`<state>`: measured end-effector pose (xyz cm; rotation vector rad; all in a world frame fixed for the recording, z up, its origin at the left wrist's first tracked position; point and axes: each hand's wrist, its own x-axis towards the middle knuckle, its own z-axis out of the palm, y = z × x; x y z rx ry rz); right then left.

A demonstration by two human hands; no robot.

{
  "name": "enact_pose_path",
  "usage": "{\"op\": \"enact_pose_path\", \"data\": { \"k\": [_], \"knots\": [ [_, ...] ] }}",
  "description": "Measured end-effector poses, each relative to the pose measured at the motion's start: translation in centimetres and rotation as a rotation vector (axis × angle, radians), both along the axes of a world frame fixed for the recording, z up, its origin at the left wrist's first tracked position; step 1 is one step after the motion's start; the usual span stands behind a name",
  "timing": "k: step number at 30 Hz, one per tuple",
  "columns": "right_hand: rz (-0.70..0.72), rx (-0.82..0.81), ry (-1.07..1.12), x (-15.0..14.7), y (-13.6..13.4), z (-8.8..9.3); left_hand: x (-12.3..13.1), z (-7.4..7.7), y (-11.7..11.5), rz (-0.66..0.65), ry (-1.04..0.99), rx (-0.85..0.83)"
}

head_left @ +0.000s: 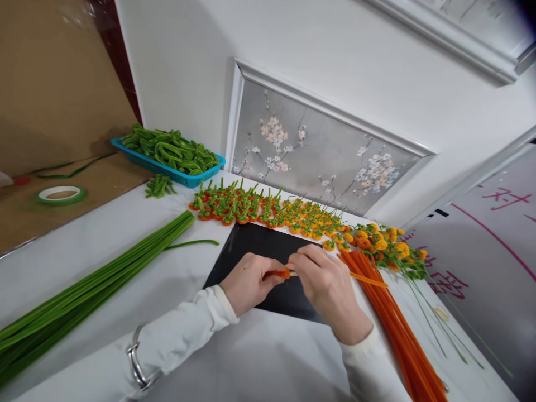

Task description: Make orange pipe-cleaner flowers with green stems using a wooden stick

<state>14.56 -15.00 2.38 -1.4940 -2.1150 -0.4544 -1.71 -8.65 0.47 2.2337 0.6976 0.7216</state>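
My left hand is closed in a pinch on the wound end of an orange pipe cleaner. My right hand is also closed on the same pipe cleaner, whose free end sticks out to the right. Both hands work over a black mat on the white table. A bundle of orange pipe cleaners lies just right of my right hand.
Rows of small orange and yellow pipe-cleaner pieces with green stems line the back. Long green pipe cleaners lie at left. A blue basket holds bent green pieces. A green tape roll sits on brown board.
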Motion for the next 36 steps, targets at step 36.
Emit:
{"op": "enact_pose_path", "data": {
  "k": [36],
  "knots": [
    [0.111, -0.569, 0.349, 1.9, -0.8, 1.2, 0.5, 0.7, 0.6, 0.019, -0.264, -0.731]
  ]
}}
